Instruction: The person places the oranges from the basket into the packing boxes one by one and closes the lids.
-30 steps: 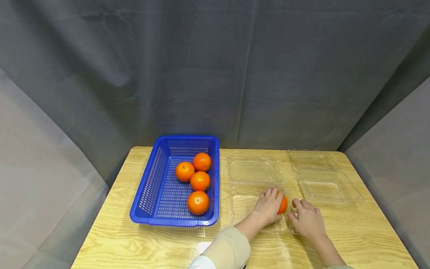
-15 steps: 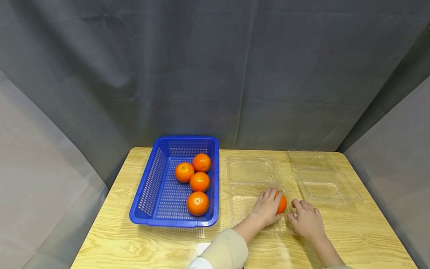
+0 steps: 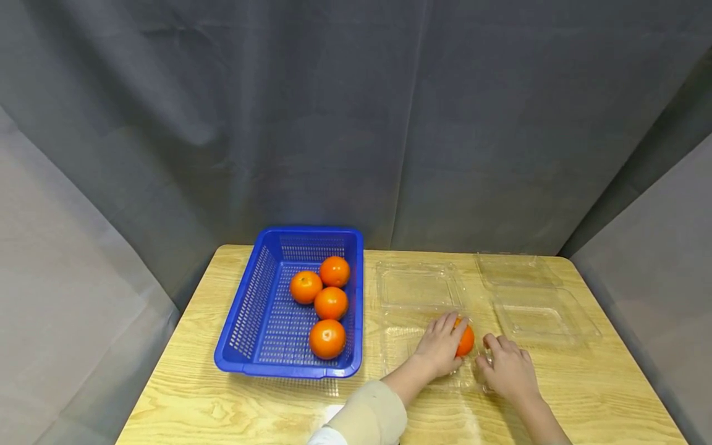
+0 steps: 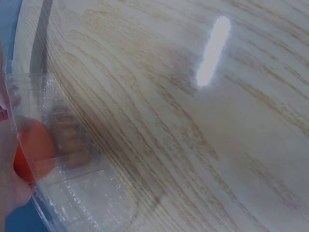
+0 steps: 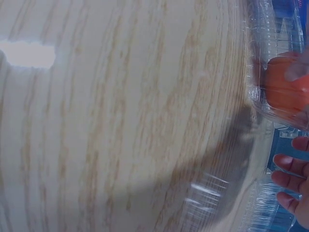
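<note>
The work looks to be at an early stage: just one orange (image 3: 466, 342) sits at the right end of the near half of a clear hinged container (image 3: 396, 352), which lies unfolded on the wood-grain counter (image 3: 222, 402). The left hand (image 3: 439, 346) grips that orange, fingers curled over it. The right hand (image 3: 508, 368) is beside the container's right edge, fingers loosely bent; whether it pinches the rim, I cannot tell. Four more oranges (image 3: 327, 339) lie in the blue basket (image 3: 289, 372), three of them close together, and look yet to be packed. A second clear container (image 3: 542, 312), farther right, lies open with no fruit visible in it. Neither container appears closed. No brand, label or writing is readable anywhere.
</note>
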### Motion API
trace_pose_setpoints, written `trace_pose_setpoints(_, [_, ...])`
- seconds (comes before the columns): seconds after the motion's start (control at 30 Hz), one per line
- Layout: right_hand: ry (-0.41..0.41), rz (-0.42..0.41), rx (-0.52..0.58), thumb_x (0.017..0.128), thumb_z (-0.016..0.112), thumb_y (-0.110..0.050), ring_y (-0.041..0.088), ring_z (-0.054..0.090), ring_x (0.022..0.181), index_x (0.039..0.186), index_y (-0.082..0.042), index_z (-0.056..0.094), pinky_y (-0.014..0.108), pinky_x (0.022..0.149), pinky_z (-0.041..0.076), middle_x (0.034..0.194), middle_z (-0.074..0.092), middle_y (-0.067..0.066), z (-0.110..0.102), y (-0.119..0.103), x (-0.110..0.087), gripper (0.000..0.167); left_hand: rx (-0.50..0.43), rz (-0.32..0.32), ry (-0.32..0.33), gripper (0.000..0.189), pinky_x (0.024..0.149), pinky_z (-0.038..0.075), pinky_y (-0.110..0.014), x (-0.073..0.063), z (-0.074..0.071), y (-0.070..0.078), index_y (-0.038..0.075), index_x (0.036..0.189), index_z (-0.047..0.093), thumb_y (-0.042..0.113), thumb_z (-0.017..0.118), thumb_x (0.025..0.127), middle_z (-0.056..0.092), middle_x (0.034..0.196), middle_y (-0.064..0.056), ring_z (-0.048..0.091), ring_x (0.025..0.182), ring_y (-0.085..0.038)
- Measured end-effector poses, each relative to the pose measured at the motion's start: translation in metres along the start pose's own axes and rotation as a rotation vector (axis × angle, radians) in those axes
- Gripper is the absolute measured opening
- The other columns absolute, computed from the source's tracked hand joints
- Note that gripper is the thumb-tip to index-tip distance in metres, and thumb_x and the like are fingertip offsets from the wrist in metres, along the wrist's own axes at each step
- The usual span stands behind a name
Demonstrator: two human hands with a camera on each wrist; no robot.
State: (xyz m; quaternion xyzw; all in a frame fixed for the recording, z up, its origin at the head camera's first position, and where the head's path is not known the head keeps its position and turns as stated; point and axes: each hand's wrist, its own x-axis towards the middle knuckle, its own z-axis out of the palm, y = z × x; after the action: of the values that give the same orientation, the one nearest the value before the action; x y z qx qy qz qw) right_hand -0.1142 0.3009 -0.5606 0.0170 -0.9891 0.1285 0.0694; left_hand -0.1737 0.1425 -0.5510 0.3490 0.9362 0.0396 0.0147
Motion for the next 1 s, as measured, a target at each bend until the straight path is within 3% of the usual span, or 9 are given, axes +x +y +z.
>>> trace_pose_setpoints(0.3, [0.004,-0.001,-0.003,0.08,0.063,-0.027,0.035,0.055,0.091,0.105,-0.007,0.054,0.056,0.074,0.04,0.097,0.058,0.011,0.0,-0.001,0.0,0.033,-0.049,0.013,-0.004,0.092,0.107,0.025,-0.033,-0.002,-0.002,-0.003,0.023,0.147,0.012,0.045,0.067,0.077,0.015,0.151,-0.004,0.015,0.138,-0.017])
trace_pose_setpoints(0.7, [0.004,-0.005,0.001,0.081,0.061,-0.025,0.034,0.055,0.091,0.104,-0.007,0.054,0.057,0.074,0.039,0.097,0.057,0.01,0.0,0.0,-0.001,0.03,-0.123,0.118,0.066,0.086,0.108,0.023,-0.041,-0.022,-0.03,0.0,0.02,0.146,0.017,0.037,0.063,0.075,0.016,0.151,0.002,0.012,0.138,-0.016])
trace_pose_setpoints(0.87, [0.014,0.001,0.006,0.081,0.059,-0.024,0.035,0.055,0.091,0.102,-0.007,0.054,0.057,0.074,0.039,0.096,0.057,0.011,0.001,0.0,0.0,0.028,-0.098,0.15,0.136,0.074,0.109,0.021,-0.039,-0.034,-0.047,0.0,0.019,0.143,0.026,0.03,0.061,0.078,0.023,0.148,0.003,0.019,0.136,-0.014])
trace_pose_setpoints(1.0, [0.02,0.002,0.008,0.08,0.059,-0.023,0.035,0.055,0.091,0.101,-0.008,0.054,0.056,0.074,0.039,0.095,0.057,0.011,0.001,-0.001,0.001,0.027,-0.058,0.149,0.258,0.061,0.109,0.022,-0.034,-0.045,-0.067,-0.007,0.018,0.137,0.037,0.025,0.059,0.08,0.036,0.14,0.002,0.029,0.131,-0.014])
